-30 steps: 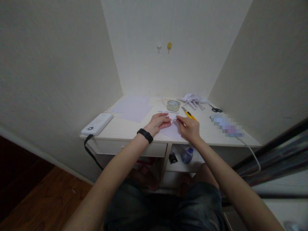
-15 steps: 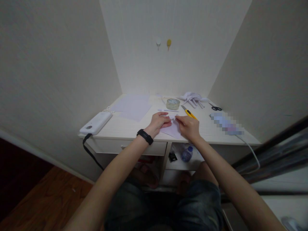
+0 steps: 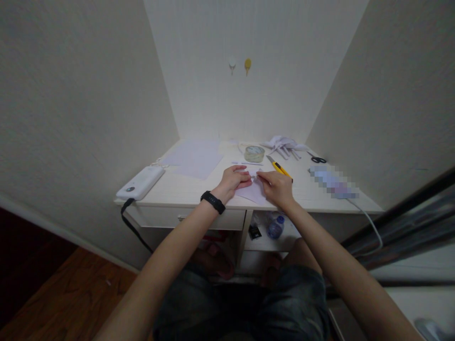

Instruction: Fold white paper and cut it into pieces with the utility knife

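A small piece of white paper (image 3: 251,193) lies near the desk's front edge, between my two hands. My left hand (image 3: 235,180), with a black watch on the wrist, has its thumb and fingers closed at the paper's left side. Across from it, my right hand (image 3: 279,188) pinches a raised, folded part of the same paper at the right. The exact fold between the fingertips is too small to make out. A yellow utility knife (image 3: 279,168) rests just beyond my right hand. Behind the paper lies a thin white paper strip (image 3: 251,164).
A roll of clear tape (image 3: 253,154) and a pile of crumpled white paper (image 3: 284,144) are at the back. White sheets (image 3: 195,158) and a white power bank (image 3: 141,182) occupy the left. Black scissors (image 3: 317,158) and a blurred-out phone (image 3: 334,182) with a cable lie right.
Both hands stay at the paper, with the right fingertips shifted very slightly. The whole view has moved a little; the other things lie as before.
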`<state>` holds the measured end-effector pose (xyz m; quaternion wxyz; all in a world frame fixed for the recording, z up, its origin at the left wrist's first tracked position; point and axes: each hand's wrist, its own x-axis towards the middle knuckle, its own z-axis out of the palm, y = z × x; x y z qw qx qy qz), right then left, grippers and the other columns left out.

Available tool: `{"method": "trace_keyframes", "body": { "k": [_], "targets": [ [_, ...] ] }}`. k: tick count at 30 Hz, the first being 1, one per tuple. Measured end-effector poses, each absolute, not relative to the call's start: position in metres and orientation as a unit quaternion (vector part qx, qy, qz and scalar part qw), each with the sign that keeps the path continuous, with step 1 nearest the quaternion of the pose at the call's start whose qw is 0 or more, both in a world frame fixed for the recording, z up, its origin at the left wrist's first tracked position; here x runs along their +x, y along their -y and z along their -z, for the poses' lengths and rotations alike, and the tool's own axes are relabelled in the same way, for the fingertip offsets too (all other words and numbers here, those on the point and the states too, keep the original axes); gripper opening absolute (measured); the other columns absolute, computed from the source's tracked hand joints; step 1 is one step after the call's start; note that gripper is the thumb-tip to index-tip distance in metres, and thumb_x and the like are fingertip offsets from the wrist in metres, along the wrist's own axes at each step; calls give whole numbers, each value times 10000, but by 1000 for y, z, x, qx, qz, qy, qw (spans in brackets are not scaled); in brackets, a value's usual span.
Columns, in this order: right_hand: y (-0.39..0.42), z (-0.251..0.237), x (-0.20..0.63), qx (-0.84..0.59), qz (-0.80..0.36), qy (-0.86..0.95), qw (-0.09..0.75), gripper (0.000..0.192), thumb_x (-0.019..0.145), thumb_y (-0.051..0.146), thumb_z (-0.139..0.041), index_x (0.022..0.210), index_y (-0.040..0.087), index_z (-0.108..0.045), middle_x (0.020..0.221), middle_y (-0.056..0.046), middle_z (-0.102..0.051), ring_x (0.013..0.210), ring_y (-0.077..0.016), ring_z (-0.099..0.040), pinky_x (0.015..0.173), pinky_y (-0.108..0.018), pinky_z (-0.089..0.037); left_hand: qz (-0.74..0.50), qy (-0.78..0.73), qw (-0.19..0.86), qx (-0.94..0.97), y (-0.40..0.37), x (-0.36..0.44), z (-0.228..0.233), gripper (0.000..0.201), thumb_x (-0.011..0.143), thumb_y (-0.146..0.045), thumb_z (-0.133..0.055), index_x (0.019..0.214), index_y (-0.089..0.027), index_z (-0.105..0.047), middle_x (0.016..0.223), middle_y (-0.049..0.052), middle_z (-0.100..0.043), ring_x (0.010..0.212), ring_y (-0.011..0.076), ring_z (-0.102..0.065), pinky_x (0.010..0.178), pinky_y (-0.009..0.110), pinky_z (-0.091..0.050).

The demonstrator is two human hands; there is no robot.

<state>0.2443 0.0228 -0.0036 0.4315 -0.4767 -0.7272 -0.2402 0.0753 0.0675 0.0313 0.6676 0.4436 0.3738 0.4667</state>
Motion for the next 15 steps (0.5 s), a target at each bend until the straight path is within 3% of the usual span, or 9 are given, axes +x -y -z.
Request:
{"method": "trace_keyframes", "body": {
  "k": [15],
  "targets": [
    [-24, 5, 246, -478, 219, 734, 430, 319, 836, 91, -555, 1015, 217, -787, 950, -57, -798, 860, -214, -741, 804, -331, -575, -469, -375, 664, 445, -66, 75, -31, 393, 719, 127, -654, 1030, -105, -592, 783, 29, -656, 638, 123, -669, 835, 411, -616]
  ]
}}
